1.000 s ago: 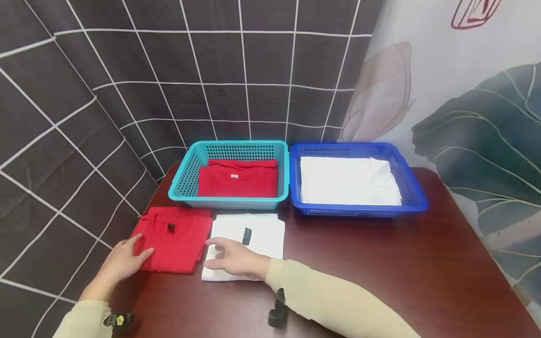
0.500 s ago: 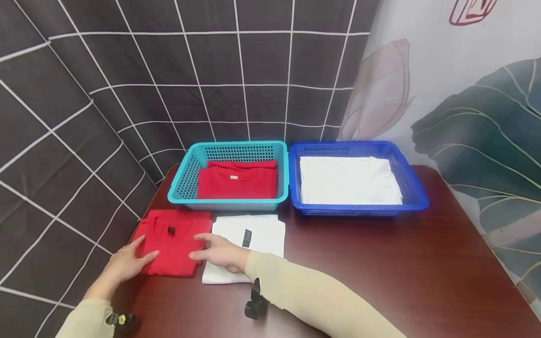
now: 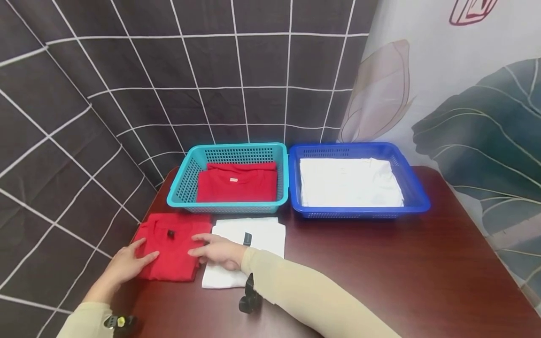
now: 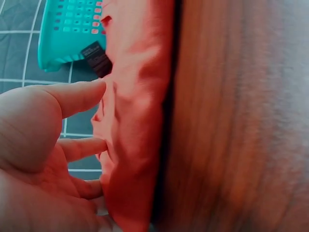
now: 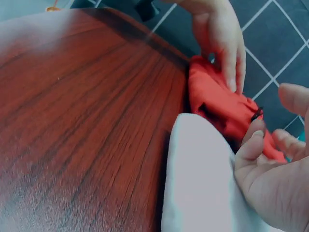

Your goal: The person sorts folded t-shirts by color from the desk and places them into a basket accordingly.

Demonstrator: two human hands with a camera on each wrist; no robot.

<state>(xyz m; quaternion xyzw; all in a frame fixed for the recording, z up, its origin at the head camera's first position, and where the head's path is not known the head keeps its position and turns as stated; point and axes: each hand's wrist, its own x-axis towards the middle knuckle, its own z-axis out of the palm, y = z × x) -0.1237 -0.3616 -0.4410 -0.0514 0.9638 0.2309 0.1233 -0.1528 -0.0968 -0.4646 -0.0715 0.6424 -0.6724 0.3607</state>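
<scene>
On the near left of the table (image 3: 359, 263), in the head view, the folded red shirt (image 3: 172, 260) lies flat, just left of the folded white shirt (image 3: 267, 235) and on the near side of the turquoise basket (image 3: 228, 209). The left hand (image 3: 126, 265) is spread wide at its left side; the right hand (image 3: 221, 250) reaches across the white shirt, thumb and forefinger apart at the red one's right side.

In the left wrist view, the left hand's extended fingertips touch the soft, creased cloth near the black tag (image 4: 97, 58). It looks light, limp and hard to break, though loose layers could slip out of fold.

In the right wrist view, the right hand's digits stand apart; I cannot tell whether they press the cloth. Sliding fingers under both sides, thumbs on top, should keep the fold together.
</scene>
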